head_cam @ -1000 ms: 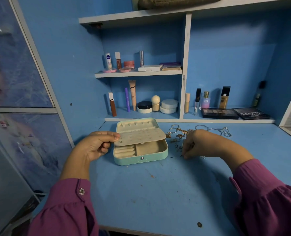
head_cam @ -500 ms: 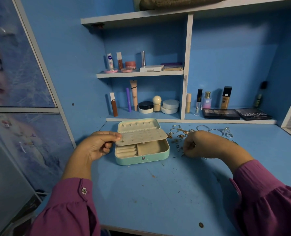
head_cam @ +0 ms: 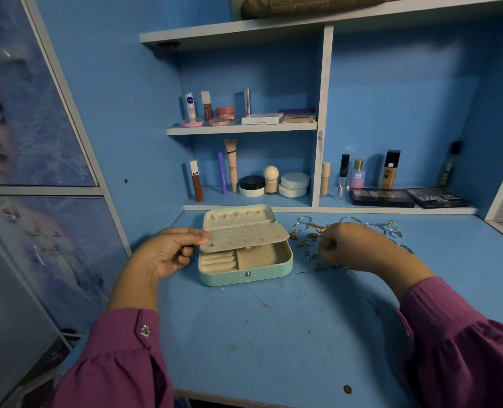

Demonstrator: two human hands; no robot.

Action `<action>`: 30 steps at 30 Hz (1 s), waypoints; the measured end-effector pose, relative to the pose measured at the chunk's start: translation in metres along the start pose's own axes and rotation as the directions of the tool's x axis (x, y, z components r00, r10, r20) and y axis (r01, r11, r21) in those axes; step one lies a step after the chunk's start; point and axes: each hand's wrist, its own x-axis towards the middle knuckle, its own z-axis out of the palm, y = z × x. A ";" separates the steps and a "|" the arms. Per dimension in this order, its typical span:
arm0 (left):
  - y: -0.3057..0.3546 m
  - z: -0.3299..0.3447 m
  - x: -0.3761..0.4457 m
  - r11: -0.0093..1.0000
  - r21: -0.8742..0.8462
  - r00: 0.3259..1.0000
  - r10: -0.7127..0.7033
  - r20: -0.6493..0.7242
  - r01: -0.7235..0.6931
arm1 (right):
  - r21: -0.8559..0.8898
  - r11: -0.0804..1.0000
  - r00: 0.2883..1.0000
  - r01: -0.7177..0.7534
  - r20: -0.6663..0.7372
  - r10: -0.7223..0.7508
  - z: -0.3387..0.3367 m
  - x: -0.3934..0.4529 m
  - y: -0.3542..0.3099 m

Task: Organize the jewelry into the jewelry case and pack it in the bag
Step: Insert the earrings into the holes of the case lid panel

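Observation:
A mint-green jewelry case (head_cam: pixel 245 276) lies open on the blue desk, its lid (head_cam: pixel 238 216) leaning back. My left hand (head_cam: pixel 167 254) pinches the left edge of the cream perforated earring panel (head_cam: pixel 244 237) and holds it raised over the lower compartments. Right of the case lies a loose jewelry pile (head_cam: pixel 306 231) of gold pieces and silver rings. My right hand (head_cam: pixel 353 245) hovers over it, knuckles up, fingers curled and pinched together. The piece in them is too small to make out. No bag shows on the desk.
Cosmetics fill the shelves behind: tubes and jars (head_cam: pixel 256 184), bottles (head_cam: pixel 359 175) and two dark palettes (head_cam: pixel 406 198). A olive fabric item (head_cam: pixel 318 4) lies on the top shelf. A cabinet door (head_cam: pixel 32 113) stands at the left. The desk edge (head_cam: pixel 244 400) is near me.
My right hand has lifted slightly off the desk above the jewelry pile. My left hand keeps holding the panel up, and the case has not moved.

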 end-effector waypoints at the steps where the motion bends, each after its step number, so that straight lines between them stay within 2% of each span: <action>1: 0.000 0.000 0.000 1.000 -0.001 1.000 0.001 -0.001 -0.001 | -0.011 1.000 1.000 0.003 -0.001 -0.003 0.001 0.000 0.000; 6: -0.002 0.000 0.001 1.000 -0.016 1.000 0.012 -0.012 -0.012 | -0.023 1.000 0.998 0.012 -0.064 -0.013 0.004 0.001 0.003; 11: -0.001 0.001 0.000 1.000 0.006 1.000 0.009 -0.007 -0.009 | -0.039 0.998 0.997 0.048 -0.058 -0.050 0.002 0.000 0.003; 30: 0.000 0.000 0.000 1.000 -0.006 1.000 0.001 -0.003 -0.001 | -0.136 0.991 0.998 -0.013 -0.066 0.004 0.003 0.002 0.002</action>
